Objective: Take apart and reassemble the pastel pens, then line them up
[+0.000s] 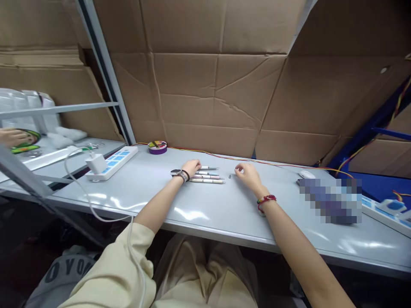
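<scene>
Several slim pens (208, 181) with metallic tips lie side by side on the grey table, tips pointing right. My left hand (192, 166) rests over their left part, fingers bent together around the topmost pen (210, 168); its grip is partly hidden. Right of the tips lies a small dark grey piece (229, 176). Just beyond that piece is my right hand (246, 174), its thumb and forefinger curled together in a pinch. Whatever sits between those fingertips, if anything, is too small to make out.
A power strip (120, 159) with a white charger (96, 163) stands left; its cable hangs across my left arm. A round purple tin (157, 148) sits at the back. To the right are a white mouse (307, 174), a blurred dark object (330, 203) and another strip (372, 206). Another person's hand (13, 137) shows far left.
</scene>
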Available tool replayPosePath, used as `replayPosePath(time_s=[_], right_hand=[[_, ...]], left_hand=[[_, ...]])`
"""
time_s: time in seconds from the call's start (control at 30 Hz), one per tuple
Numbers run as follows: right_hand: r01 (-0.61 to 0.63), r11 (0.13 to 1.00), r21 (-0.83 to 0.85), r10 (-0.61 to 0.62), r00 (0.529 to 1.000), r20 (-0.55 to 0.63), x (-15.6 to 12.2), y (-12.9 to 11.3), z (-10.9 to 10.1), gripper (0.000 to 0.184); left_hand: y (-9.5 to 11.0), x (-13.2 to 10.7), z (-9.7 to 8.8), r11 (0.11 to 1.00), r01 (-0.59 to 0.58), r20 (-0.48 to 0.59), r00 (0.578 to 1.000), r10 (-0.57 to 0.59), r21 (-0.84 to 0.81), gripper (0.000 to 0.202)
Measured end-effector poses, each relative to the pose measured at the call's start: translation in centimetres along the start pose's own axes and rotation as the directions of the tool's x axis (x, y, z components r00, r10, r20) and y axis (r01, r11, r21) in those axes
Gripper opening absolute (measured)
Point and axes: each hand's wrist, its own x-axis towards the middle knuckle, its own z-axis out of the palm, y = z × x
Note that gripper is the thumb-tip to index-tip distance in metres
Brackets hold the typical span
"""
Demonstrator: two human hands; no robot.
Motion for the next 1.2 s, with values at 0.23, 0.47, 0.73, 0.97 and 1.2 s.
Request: replayPosePath(time_s=[0.23,0.47,0.73,0.97,1.2], right_hand=[[-0.025,0.936,0.352,0.056,0.995,-0.079,0.5,-1.5,-0.4,0.023],[-0.015,0.819,0.573,0.063,0.996,-0.065,0.5,-2.7,-0.4,0.03],[-0.002,0.785,0.619,0.079,0.992,-0.098,0.5,-3.2,-0.4,0.03],[0.005,0.79,0.614,0.076,0.991,-0.106,0.6,-2.9,-0.4,0.028],[-0.027,0.798,0.602,0.065,0.997,-0.043,0.4,-3.4,-0.5,0.028]], left_hand=[[1.3,-0.6,-0.6,0.987,-0.081,-0.092,0.993,0.069,-0.136,0.026],[3.1,-1.5,-1.0,0.954,-0.23,-0.12,0.97,0.21,-0.193,0.029],[3.5,-1.7,-0.8,0.937,-0.291,-0.107,0.955,0.275,-0.194,0.028],[3.5,-1.7,-0.7,0.931,-0.302,-0.111,0.952,0.284,-0.204,0.033],[3.7,-1.8,-0.9,0.939,-0.302,-0.105,0.952,0.288,-0.163,0.032]])
